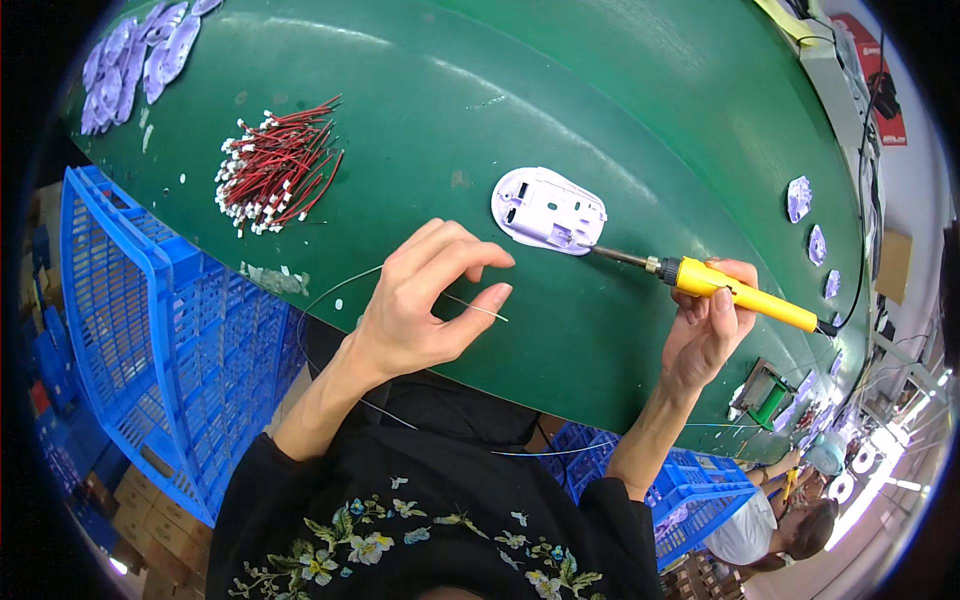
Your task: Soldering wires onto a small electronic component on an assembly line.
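A pale lilac oval plastic shell point(548, 205) lies on the green table, its inner side with slots and posts facing up. My right hand point(702, 335) grips a yellow-handled soldering iron point(765, 301), whose tip meets the shell's lower right part; whether it touches a small part inside is too fine to tell. Left of and nearer than the shell, my left hand point(420, 295) holds thin solder wire point(478, 308). The wire's end sticks out past the thumb, apart from the shell, and its length trails behind the hand and wrist.
Red-and-black leads with white connectors point(275, 175) lie heaped at left, with lilac shells point(125, 65) beyond. A blue crate point(190, 320) stands at the table's left edge. Small lilac pieces point(798, 199) line the right side, near a green spool point(770, 402). A person point(760, 530) sits farther right.
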`<state>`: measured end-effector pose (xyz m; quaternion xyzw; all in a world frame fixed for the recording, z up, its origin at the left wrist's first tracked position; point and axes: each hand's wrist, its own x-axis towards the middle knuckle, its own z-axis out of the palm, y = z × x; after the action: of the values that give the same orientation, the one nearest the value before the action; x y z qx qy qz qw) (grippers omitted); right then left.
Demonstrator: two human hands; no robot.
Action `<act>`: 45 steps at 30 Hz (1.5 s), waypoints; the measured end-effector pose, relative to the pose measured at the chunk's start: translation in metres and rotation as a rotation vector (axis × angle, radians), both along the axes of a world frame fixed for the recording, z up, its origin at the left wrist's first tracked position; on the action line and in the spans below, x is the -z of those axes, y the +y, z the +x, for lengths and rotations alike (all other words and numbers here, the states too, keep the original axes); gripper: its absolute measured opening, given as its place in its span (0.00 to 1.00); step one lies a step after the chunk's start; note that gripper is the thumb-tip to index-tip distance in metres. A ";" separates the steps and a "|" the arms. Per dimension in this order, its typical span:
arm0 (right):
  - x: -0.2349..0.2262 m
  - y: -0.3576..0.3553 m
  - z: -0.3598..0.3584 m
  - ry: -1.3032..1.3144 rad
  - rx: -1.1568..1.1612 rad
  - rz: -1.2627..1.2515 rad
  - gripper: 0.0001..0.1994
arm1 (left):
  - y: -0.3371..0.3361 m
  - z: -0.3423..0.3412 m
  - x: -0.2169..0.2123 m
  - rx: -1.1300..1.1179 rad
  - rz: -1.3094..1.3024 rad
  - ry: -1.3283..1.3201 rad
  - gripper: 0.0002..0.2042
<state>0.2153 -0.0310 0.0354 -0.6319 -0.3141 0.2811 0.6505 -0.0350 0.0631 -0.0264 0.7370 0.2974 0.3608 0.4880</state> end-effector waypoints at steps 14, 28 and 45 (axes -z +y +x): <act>0.004 0.003 0.004 0.118 -0.022 0.041 0.16 | 0.028 -0.059 -0.003 -0.592 0.124 0.706 0.06; 0.007 0.004 0.003 0.063 -0.038 0.002 0.16 | 0.008 -0.024 -0.012 -0.330 0.135 0.408 0.04; 0.010 0.000 0.003 0.009 -0.028 -0.009 0.17 | 0.008 -0.020 -0.013 -0.232 0.059 0.171 0.08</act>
<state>0.2182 -0.0308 0.0251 -0.6289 -0.3186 0.2945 0.6451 -0.0548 0.0708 -0.0131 0.7398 0.4105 0.3591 0.3940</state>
